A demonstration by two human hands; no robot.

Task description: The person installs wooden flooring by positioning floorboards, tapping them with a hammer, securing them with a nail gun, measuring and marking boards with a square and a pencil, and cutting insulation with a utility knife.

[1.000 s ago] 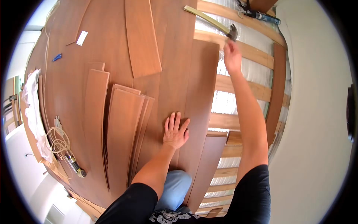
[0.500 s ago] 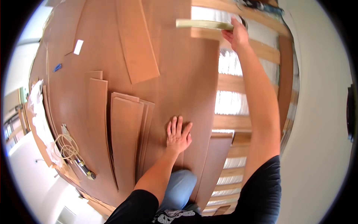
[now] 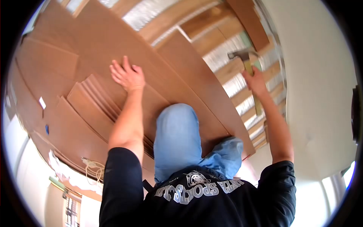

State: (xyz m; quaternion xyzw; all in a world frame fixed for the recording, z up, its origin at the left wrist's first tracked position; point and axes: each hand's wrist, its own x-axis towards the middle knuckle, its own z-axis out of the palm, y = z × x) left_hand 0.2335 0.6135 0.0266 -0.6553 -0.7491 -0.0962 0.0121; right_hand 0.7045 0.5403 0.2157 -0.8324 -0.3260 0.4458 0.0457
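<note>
My right hand [image 3: 256, 81] is wrapped round the pale handle of a claw hammer [image 3: 247, 62], raised over the open wooden joists at the right, its metal head pointing up and to the left. My left hand [image 3: 128, 75] lies with fingers spread on the brown floor boards [image 3: 162, 81], holding nothing. Both my knees rest on the boards, just below the hands.
Joists [image 3: 223, 72] with silvery sheeting between them run along the board edge. Loose brown planks [image 3: 89, 106] lie stacked at the left. Farther left are a white tag [image 3: 42, 103], a blue item [image 3: 47, 129] and a coiled cord [image 3: 93, 168]. A pale wall [image 3: 317, 94] stands at the right.
The view has turned and shifted back. My right hand has come nearer my body, the hammer now upright with its head visible. My left hand still lies on the boards, now farther from my knee.
</note>
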